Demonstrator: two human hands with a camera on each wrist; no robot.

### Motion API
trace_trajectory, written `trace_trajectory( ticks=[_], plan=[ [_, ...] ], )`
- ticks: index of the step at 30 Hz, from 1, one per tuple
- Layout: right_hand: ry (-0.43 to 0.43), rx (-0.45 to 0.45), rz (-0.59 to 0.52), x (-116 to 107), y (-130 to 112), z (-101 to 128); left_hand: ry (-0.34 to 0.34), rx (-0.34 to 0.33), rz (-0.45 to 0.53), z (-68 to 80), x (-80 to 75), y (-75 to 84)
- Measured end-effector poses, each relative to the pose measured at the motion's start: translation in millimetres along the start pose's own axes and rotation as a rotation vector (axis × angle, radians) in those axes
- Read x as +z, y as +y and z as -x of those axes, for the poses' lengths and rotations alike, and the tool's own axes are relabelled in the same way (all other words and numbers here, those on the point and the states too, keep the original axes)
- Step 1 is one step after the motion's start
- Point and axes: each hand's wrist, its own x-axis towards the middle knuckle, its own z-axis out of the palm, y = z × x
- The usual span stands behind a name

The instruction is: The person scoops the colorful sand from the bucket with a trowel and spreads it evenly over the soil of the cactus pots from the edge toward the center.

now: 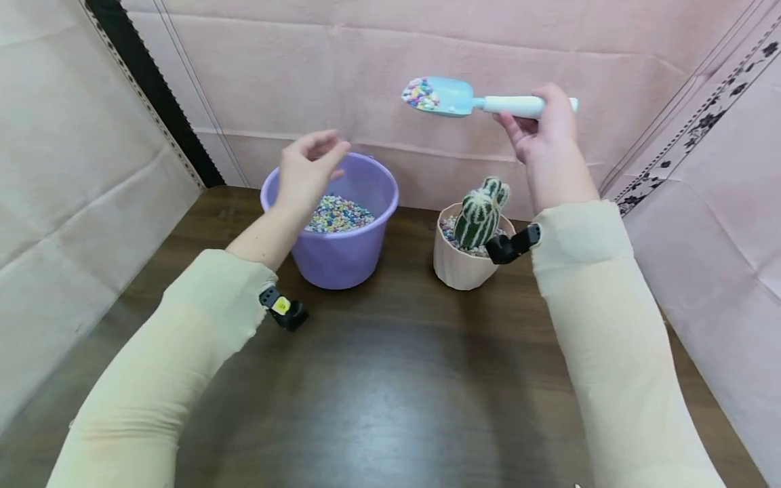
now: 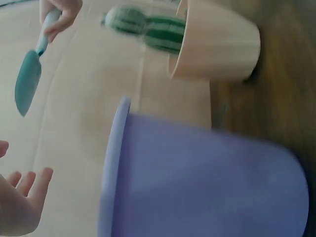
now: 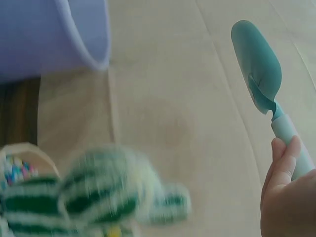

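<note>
My right hand grips the pale handle of a blue garden trowel, raised above a potted cactus. Small multicoloured pebbles lie in the trowel's blade, which points left. Over the left rim of a purple bucket hovers my left hand, its fingers loosely bent with nothing in them. Inside the bucket are many more coloured pebbles. The striped green cactus stands in a cream ribbed pot, with pebbles around its base.
A dark wooden table carries the bucket and the pot, both near its back edge. Pale cloth hangs right behind them, and more cloth encloses the left and right sides.
</note>
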Motion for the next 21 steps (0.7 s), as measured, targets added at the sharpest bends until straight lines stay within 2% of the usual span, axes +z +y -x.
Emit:
trace_trajectory(
  ticks=[5, 14, 21],
  plan=[
    [0.025, -0.017, -0.037, -24, -22, -4, -0.116, -0.030, 0.024, 8.8, 29.2, -10.4],
    [0.055, -0.027, -0.092, -71, -50, -12, -0.256, -0.074, -0.032, 21.5, 70.9, -30.0],
    [0.093, -0.019, -0.127, -98, -60, -19, -0.319, -0.149, -0.155, 31.9, 90.4, -56.2]
  ],
)
